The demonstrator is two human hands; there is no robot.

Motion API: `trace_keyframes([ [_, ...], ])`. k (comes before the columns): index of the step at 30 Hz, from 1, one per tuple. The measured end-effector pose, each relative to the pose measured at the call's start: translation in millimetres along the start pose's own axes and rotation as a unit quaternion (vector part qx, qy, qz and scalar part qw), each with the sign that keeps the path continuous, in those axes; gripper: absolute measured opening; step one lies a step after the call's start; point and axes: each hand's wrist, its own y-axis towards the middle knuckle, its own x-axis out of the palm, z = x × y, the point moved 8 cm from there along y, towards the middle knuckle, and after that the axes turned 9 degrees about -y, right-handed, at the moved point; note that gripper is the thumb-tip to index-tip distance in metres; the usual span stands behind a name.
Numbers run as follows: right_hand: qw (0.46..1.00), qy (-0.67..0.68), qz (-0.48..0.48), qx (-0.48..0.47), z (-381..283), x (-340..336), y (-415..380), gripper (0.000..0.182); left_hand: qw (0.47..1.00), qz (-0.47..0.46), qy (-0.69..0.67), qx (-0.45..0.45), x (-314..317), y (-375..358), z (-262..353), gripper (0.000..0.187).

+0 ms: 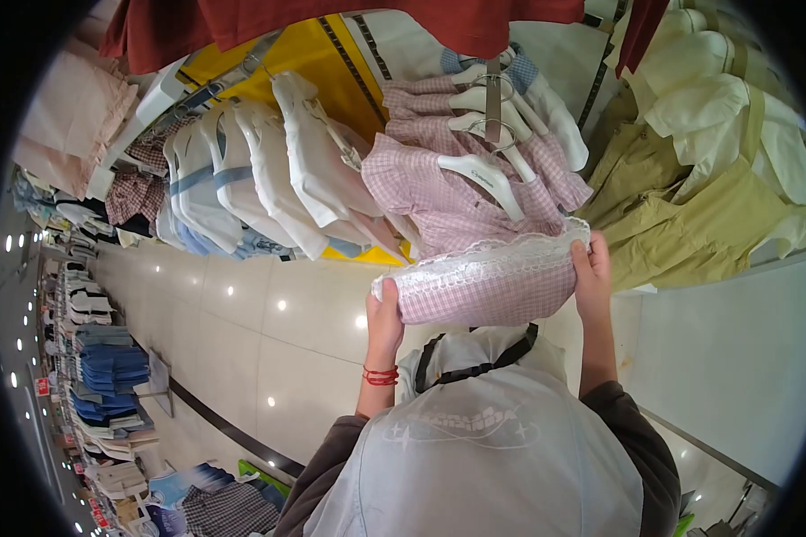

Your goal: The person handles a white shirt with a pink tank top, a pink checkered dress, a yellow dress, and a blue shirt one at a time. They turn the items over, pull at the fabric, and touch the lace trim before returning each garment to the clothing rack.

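Observation:
A pink gingham dress (497, 291) hangs on a white hanger (485, 179), its lace-trimmed hem lifted toward me and spread wide. My left hand (385, 318) grips the left end of the hem, thumb on top; a red bracelet circles that wrist. At the right end, my right hand (591, 268) pinches the lace edge between thumb and fingers. Behind this dress, more pink gingham garments (412, 103) hang from the same metal rail arm (493, 98). The fingers under the cloth are partly hidden.
White tops (233, 179) hang at the left against a yellow panel. Khaki and white outfits (716, 179) hang close on the right. Red cloth (331, 27) droops across the top. Racks of clothes (107, 376) line the far left beyond the tiled floor (269, 322).

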Motion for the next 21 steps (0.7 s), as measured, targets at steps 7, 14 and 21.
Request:
trace_keyframes([
  [7,0.999,0.03,-0.008,0.018,7.5,-1.1,-8.5,0.01,0.989,0.007,0.143,0.028,-13.6,3.4,5.8,0.03],
  [14,0.988,-0.024,-0.123,0.093,4.2,-2.9,-21.1,0.012,0.991,-0.084,0.106,-0.019,-7.1,-8.0,11.4,0.021],
  [21,0.959,-0.181,-0.204,-0.078,-24.8,-7.5,-23.0,0.031,0.943,-0.236,0.23,0.054,1.1,-13.4,38.6,0.009],
])
